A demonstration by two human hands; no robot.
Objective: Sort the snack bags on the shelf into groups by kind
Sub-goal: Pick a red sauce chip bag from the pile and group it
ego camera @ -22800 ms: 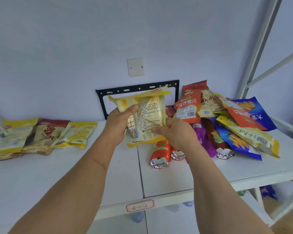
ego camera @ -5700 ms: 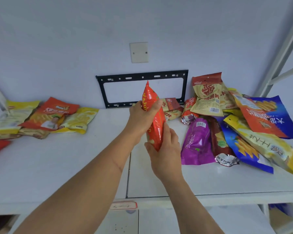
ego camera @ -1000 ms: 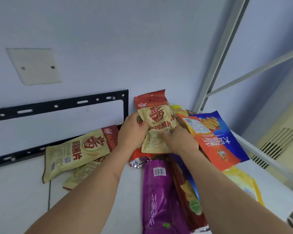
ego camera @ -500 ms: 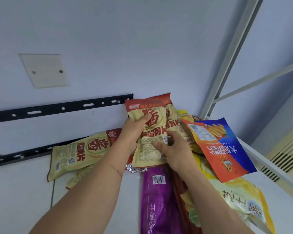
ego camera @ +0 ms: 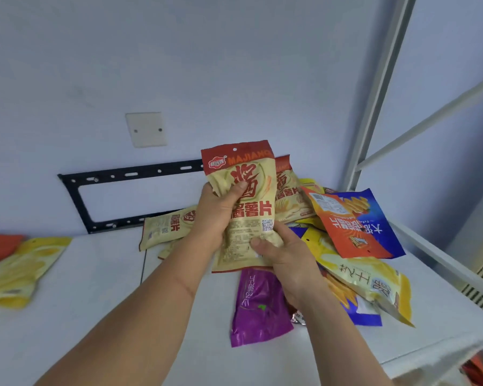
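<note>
White shelf board (ego camera: 95,296) spreads under everything, with the unsorted heap of snack bags (ego camera: 354,254) still crowding its right end against the wall and the yellow bags (ego camera: 20,268) I already grouped lying far off on the left. From that heap I have just lifted a beige bag with a red top band (ego camera: 246,207); half a second ago it was only tilting up off the pile, and now it hangs clear of the shelf in front of me, upright, its face toward me. My left hand (ego camera: 216,215) grips its left edge with the thumb pressed across the front print, and my right hand (ego camera: 283,256) pinches its lower right corner, thumb on the front. Two bags of the same beige kind are in sight: one (ego camera: 168,227) flat on the shelf just left of my left wrist, another (ego camera: 289,196) leaning in the heap behind the one I hold. So I judge this kind is ready to be gathered next. A purple bag (ego camera: 258,307) lies below my hands, untouched.
</note>
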